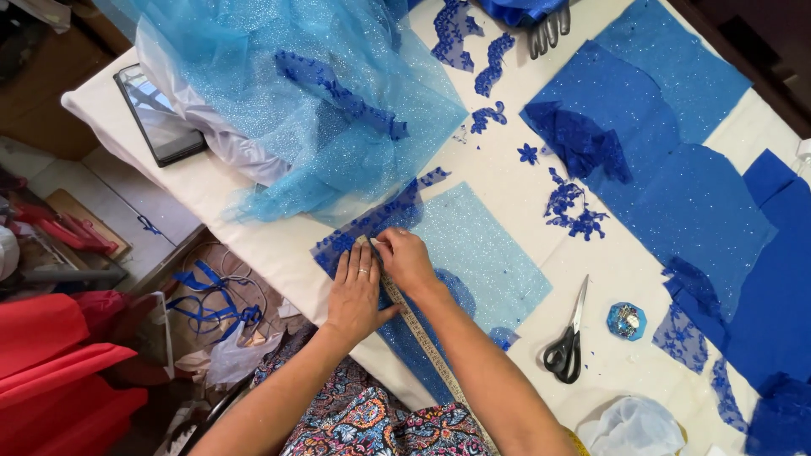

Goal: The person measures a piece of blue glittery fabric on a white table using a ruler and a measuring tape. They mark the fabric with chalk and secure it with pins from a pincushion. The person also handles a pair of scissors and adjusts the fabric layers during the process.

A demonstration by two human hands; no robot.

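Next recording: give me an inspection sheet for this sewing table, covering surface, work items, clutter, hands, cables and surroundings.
Surface: white-covered table, largely overlaid with fabric.
Work items: tape measure lying along a dark blue lace strip on a light blue glitter panel.
Clutter: black-handled scissors, small blue octagonal box, blue lace cut-outs, royal blue fabric pieces, heaped turquoise tulle, tablet.
Hands: left hand flat, pressing the tape; right hand pinching at the tape's end by the lace.
Cables: nothing seen on the table; blue ribbon tangled below.
Surroundings: red fabric at the lower left.
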